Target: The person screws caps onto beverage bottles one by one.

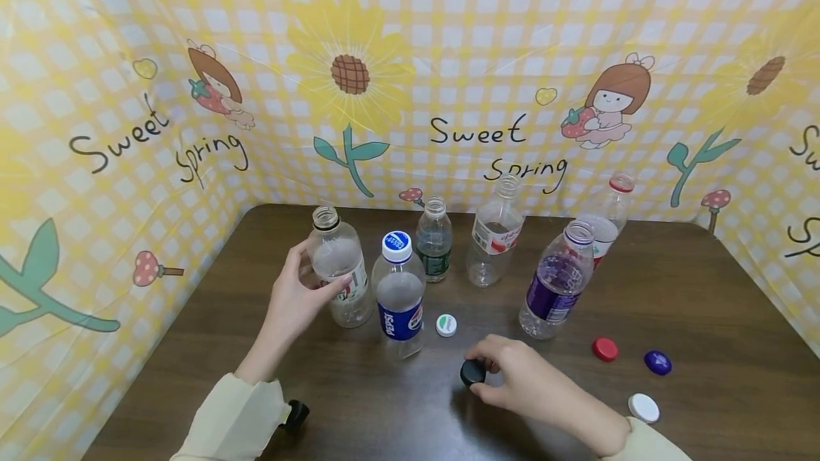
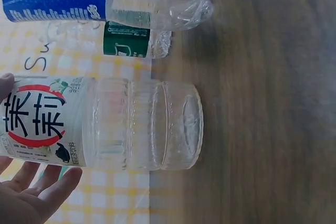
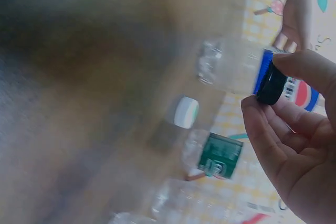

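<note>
My left hand [image 1: 306,292] grips a clear plastic bottle [image 1: 339,247] around its white label, thumb in front. The bottle stands upright with an open mouth and a dark ring at its neck. In the left wrist view, fingertips [image 2: 63,182] show along one side of this bottle [image 2: 144,124]. My right hand [image 1: 512,375] pinches a black bottle cap [image 1: 473,373] between thumb and fingers, over the table in front of the bottles. The right wrist view shows the black cap [image 3: 272,85] held at the fingertips.
A Pepsi bottle [image 1: 400,304] with a blue-and-white cap stands beside the gripped bottle. Uncapped stand a small green-label bottle [image 1: 434,244], a red-and-white-label bottle [image 1: 495,240] and a purple-label bottle [image 1: 556,287]. Behind is a red-necked bottle [image 1: 605,223]. Several loose caps, including a red cap [image 1: 605,348], lie about.
</note>
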`<action>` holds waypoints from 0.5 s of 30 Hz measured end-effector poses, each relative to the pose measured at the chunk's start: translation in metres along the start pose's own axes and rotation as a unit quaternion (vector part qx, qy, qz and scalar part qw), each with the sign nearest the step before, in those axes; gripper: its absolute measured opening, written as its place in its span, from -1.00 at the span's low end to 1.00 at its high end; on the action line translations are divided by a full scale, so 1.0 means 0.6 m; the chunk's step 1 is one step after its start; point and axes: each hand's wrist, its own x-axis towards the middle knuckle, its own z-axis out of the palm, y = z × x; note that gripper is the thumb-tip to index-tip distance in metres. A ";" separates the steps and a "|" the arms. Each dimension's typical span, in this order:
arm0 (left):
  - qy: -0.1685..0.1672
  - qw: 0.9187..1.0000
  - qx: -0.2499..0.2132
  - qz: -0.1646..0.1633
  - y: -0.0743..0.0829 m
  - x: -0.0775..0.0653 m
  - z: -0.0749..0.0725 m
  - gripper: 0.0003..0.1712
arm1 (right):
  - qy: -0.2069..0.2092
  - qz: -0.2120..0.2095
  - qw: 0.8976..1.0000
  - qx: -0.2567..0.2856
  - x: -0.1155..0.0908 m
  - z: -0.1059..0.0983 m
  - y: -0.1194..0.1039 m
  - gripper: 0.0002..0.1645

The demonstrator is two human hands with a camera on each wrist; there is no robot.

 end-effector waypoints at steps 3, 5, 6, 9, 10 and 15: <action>-0.002 1.000 0.010 0.003 0.000 -0.016 -0.009 -0.09 | 0.014 -0.011 1.000 -0.005 -0.001 -0.014 -0.006 -0.69; -0.002 1.000 0.018 0.005 0.002 -0.026 -0.014 -0.09 | 0.022 -0.018 1.000 -0.009 -0.001 -0.025 -0.010 -0.69; -0.001 1.000 0.022 0.007 0.004 -0.031 -0.017 -0.09 | 0.024 -0.019 0.999 -0.009 -0.001 -0.030 -0.011 -0.69; 0.000 0.999 0.033 0.017 0.008 -0.045 -0.024 -0.10 | 0.027 -0.012 1.000 -0.009 -0.001 -0.043 -0.015 -0.70; -0.002 0.999 0.035 0.020 0.009 -0.050 -0.026 -0.10 | 0.028 -0.009 1.000 -0.009 -0.001 -0.047 -0.016 -0.71; -0.003 0.998 0.036 0.042 0.012 -0.078 -0.031 -0.13 | 0.044 0.000 0.999 -0.007 -0.003 -0.065 -0.023 -0.72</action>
